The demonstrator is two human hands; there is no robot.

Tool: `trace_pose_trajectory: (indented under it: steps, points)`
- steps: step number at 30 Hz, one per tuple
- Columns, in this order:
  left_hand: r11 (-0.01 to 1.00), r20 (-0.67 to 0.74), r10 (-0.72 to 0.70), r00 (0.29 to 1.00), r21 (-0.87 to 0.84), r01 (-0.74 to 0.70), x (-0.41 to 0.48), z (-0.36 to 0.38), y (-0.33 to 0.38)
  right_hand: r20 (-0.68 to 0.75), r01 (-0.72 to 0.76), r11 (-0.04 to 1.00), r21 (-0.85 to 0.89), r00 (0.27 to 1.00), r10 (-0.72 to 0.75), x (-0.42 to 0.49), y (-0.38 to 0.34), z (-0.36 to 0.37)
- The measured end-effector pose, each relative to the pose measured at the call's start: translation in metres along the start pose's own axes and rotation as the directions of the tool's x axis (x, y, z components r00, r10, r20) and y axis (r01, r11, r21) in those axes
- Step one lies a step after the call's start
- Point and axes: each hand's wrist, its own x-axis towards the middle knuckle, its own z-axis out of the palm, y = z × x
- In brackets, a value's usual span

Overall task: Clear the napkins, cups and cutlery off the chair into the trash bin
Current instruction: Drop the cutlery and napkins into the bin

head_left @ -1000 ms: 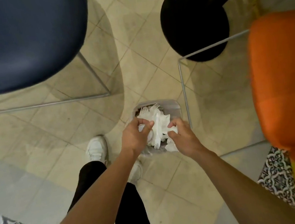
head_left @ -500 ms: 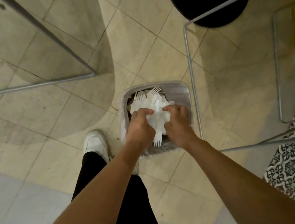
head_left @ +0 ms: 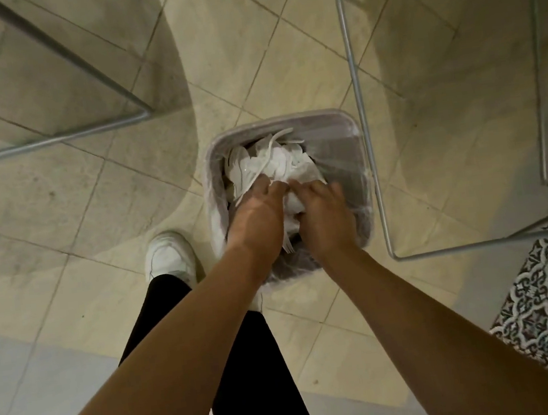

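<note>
Both my hands — left hand (head_left: 255,213) and right hand (head_left: 322,213) side by side — are clamped on the white bundle (head_left: 271,169) of napkins and cutlery, already inside the trash bin (head_left: 341,119) directly below, forks pointing away from me.

Beige tiled floor (head_left: 99,201) fills the frame; the lined trash bin (head_left: 341,123) stands at centre, a white sneaker (head_left: 168,258) left of it, metal chair legs (head_left: 364,127) beside it at right.

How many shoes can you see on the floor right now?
1. A white shoe stands on the tiled floor just left of the trash bin. The other foot is hidden, most likely under the left forearm and leg.
</note>
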Motion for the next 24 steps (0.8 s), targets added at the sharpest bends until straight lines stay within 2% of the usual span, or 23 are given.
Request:
trace_pose_trajectory:
  steps: [2, 4, 6, 11, 15, 21, 24]
  points:
    - [0.999, 0.011, 0.002, 1.000, 0.043, -0.002, -0.002, 0.002, 0.001, -0.012, -0.035, 0.998, 0.044, 0.999, 0.036, 0.001, 0.000, 0.001]
    - [0.997, 0.016, 0.014, 1.000, 0.070, -0.015, -0.005, -0.001, 0.003, -0.036, -0.101, 0.975, 0.197, 0.993, 0.110, 0.001, -0.003, -0.001]
    - [0.996, 0.019, 0.042, 0.999, 0.081, -0.044, -0.009, -0.006, 0.005, -0.028, -0.110, 0.961, 0.253, 0.992, 0.121, -0.004, -0.008, -0.011]
    - [0.996, 0.005, 0.087, 0.996, 0.005, -0.087, -0.019, -0.031, 0.013, 0.046, -0.101, 0.965, 0.240, 0.995, 0.092, -0.020, -0.011, -0.039]
    - [0.997, -0.052, 0.060, 0.997, -0.051, -0.063, -0.033, -0.065, 0.031, -0.007, -0.085, 0.977, 0.197, 0.996, 0.088, -0.033, -0.020, -0.071]
    - [0.994, -0.195, 0.106, 0.975, 0.034, -0.101, -0.073, -0.125, 0.053, -0.107, 0.045, 0.981, 0.191, 0.994, -0.025, -0.056, -0.053, -0.130]
    - [0.997, -0.238, 0.063, 0.969, -0.034, -0.073, -0.094, -0.158, 0.064, -0.108, 0.063, 0.981, 0.181, 0.993, -0.043, -0.069, -0.074, -0.160]
